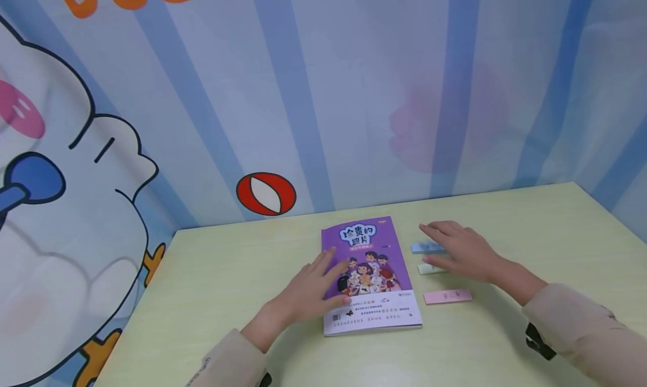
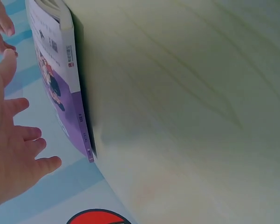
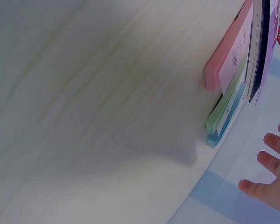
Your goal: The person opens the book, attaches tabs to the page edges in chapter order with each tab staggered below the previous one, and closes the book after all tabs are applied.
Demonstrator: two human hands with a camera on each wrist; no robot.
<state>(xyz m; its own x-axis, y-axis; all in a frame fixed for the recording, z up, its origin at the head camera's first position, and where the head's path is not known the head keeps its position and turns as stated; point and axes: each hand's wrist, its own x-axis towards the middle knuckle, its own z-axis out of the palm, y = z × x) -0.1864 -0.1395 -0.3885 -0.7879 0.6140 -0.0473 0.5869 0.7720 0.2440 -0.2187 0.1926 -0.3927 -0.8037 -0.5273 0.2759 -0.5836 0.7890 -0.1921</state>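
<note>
The left hand (image 1: pixel 314 288) over the purple paperback (image 1: pixel 373 283) and the right hand (image 1: pixel 462 252) near the blue strip (image 1: pixel 422 248), both empty, fingers extended, seem to be reaching, probably needing next a gentle grip.

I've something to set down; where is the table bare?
Bare table lies between the backdrop and left hand, and at the far right corner, past the right hand. Crowded: right of the book, by blue strip, green strip and pink strip.

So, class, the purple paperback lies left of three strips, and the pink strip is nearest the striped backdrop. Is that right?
Not quite: the head view shows the blue strip nearest the striped backdrop, not the pink strip. The purple paperback lies left of all three.
</note>
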